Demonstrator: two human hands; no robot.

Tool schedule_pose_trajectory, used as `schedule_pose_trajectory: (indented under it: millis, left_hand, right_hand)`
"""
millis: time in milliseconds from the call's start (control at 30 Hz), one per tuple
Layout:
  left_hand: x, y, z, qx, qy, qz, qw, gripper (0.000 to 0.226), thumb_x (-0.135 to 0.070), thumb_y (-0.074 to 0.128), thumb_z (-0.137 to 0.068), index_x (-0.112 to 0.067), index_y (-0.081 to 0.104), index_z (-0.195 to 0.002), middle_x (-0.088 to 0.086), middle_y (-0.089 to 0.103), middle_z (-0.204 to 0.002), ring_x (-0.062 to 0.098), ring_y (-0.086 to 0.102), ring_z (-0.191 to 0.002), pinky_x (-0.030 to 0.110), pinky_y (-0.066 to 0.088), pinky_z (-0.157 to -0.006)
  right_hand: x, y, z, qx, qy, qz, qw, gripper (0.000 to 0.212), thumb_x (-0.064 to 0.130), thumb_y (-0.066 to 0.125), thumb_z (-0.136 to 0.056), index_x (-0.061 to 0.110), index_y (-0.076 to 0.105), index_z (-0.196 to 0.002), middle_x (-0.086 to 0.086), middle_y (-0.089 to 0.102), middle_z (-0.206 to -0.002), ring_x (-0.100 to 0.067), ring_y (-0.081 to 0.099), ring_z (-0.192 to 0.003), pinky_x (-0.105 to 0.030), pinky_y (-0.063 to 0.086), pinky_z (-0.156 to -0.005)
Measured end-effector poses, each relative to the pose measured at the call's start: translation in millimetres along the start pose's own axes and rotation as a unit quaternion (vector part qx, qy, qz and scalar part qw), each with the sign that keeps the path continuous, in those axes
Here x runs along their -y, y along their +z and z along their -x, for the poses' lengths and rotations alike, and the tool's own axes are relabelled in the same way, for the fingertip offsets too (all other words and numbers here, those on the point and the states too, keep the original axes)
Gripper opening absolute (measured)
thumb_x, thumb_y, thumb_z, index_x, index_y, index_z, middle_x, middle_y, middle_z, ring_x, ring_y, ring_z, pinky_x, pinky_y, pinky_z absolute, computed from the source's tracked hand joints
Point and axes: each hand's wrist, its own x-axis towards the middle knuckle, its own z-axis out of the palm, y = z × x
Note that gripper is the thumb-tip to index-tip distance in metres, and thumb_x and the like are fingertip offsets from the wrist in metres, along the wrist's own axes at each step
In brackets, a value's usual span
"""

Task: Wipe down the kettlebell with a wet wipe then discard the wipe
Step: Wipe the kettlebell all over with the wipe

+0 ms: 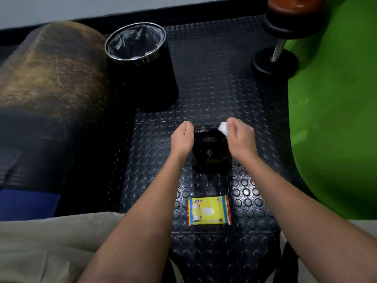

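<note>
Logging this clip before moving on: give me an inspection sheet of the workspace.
Surface: black studded rubber mat.
Job's things: kettlebell on the mat; white wet wipe at its handle; lined bin beyond, to the left.
Clutter: yellow wipes pack near the person.
Hands: left hand curled at the handle's left end; right hand holds the wipe.
Cables: nothing seen.
Surroundings: dumbbell, green surface, worn bench pad.

A black studded rubber floor (204, 82) carries everything. On it stand the kettlebell (211, 152), a lined black bin (142, 64) and a dumbbell (275, 62). A yellow wipe packet (210, 210) lies flat nearer the person.
</note>
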Motion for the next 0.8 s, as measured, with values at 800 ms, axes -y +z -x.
schedule_pose_trajectory:
  millis: [800]
  left_hand:
    - [2,-2,-1,-0.003,0.018,-0.04,0.999,0.029,-0.025,0.032,-0.102,-0.016,0.039,-0.075,-0.003,0.044,-0.075,0.011,0.038,-0.07,0.031,0.035,-0.065]
  right_hand:
    - [37,-6,-29,0.189,-0.068,0.231,0.952,0.05,0.032,0.025,-0.103,0.017,0.054,-0.066,-0.002,0.064,-0.074,-0.023,0.056,-0.075,-0.041,0.034,-0.094]
